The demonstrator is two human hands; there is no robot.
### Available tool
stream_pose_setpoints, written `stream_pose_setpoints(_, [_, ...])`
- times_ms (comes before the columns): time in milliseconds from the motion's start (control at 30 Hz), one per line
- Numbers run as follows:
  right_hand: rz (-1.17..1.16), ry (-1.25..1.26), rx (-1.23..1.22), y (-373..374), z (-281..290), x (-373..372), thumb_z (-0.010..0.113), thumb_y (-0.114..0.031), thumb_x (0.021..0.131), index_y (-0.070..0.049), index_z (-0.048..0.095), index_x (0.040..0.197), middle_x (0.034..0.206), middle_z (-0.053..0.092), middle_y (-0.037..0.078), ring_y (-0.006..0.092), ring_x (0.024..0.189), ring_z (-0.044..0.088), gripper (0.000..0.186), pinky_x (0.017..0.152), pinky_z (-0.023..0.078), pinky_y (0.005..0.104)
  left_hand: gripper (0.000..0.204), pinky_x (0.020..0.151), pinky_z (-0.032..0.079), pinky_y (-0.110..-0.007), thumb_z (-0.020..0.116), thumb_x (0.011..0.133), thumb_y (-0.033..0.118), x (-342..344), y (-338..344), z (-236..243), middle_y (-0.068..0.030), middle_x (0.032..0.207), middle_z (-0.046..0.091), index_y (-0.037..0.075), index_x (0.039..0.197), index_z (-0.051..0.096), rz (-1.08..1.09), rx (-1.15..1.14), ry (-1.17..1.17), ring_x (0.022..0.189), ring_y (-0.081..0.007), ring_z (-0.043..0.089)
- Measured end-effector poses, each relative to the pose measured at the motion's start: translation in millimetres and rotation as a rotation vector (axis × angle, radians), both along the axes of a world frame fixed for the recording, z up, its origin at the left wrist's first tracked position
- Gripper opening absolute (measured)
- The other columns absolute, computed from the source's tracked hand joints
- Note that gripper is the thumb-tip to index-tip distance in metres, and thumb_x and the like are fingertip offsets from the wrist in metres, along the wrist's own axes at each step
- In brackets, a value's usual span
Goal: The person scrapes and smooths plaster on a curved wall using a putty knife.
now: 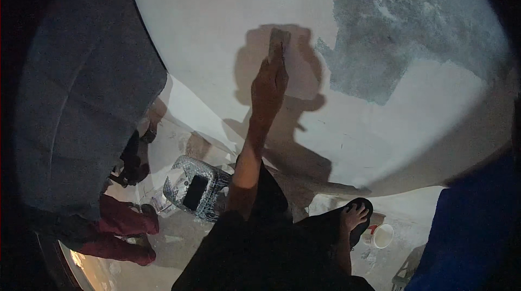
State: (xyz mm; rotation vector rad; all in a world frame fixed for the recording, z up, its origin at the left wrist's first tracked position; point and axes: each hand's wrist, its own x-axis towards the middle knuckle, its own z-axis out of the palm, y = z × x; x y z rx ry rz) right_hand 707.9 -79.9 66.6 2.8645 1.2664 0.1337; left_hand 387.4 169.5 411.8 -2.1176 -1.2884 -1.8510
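Note:
My left hand is raised to the wall, closed on a small flat, greyish rectangular tool that appears to lie against the pale plaster; I cannot tell its exact kind. The plaster meets a rough grey patch at upper right, and shadows fall around the hand. My right hand rests on my dark-clothed knee at lower right, fingers spread.
Lower left, a paint-spattered stool holds a dark phone-like rectangle. Another person's red-trousered legs are nearby, under a large dark grey surface. A white bucket stands right of my knee, near blue material.

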Motion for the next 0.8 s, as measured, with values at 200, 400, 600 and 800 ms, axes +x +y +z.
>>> stream_pose_setpoints(200, [0.052, -0.076, 0.086, -7.7, -15.0, 6.4, 0.057, -0.033, 0.08, -0.014, 0.059, 0.113, 0.135, 0.038, 0.014, 0.0398, 0.13, 0.027, 0.038, 0.095, 0.03, 0.061, 0.049, 0.072, 0.051, -0.043, 0.043, 0.095, 0.013, -20.0, -1.1, -94.6, -0.0206, 0.12, 0.054, 0.015, 0.142, 0.03, 0.129, -0.279, 0.053, 0.097, -0.0381, 0.058])
stream_pose_setpoints(400, [0.004, -0.038, 0.067, -9.5, -7.3, 8.3, 0.054, -0.032, 0.082, -0.013, 0.059, 0.112, 0.135, 0.038, 0.014, 0.0398, 0.13, 0.027, 0.037, 0.096, 0.029, 0.0613, 0.05, 0.083, 0.049, -0.043, 0.041, 0.094, 0.009, -47.7, 22.1, -7.3, -0.0203, 0.124, 0.051, 0.014, 0.142, 0.029, 0.179, -0.239, 0.081, 0.1, -0.0352, 0.058])
stream_pose_setpoints(600, [0.023, -0.017, 0.047, -0.8, -7.7, -2.1, 0.054, -0.034, 0.082, -0.013, 0.059, 0.113, 0.135, 0.038, 0.014, 0.0397, 0.13, 0.027, 0.037, 0.097, 0.028, 0.0613, 0.055, 0.081, 0.049, -0.04, 0.045, 0.09, 0.003, -56.2, 23.3, -73.3, -0.0159, 0.121, 0.055, 0.013, 0.142, 0.029, 0.268, 0.089, 0.145, 0.089, -0.0321, 0.06])
stream_pose_setpoints(800, [0.011, 0.017, 0.054, -1.9, -16.8, -1.1, 0.055, -0.033, 0.081, -0.013, 0.059, 0.113, 0.137, 0.037, 0.014, 0.04, 0.13, 0.026, 0.038, 0.097, 0.028, 0.0614, 0.056, 0.077, 0.05, -0.038, 0.045, 0.089, -0.002, -74.0, 22.8, -80.9, -0.0154, 0.123, 0.055, 0.015, 0.141, 0.031, 0.323, 0.018, 0.222, 0.09, -0.0309, 0.061])
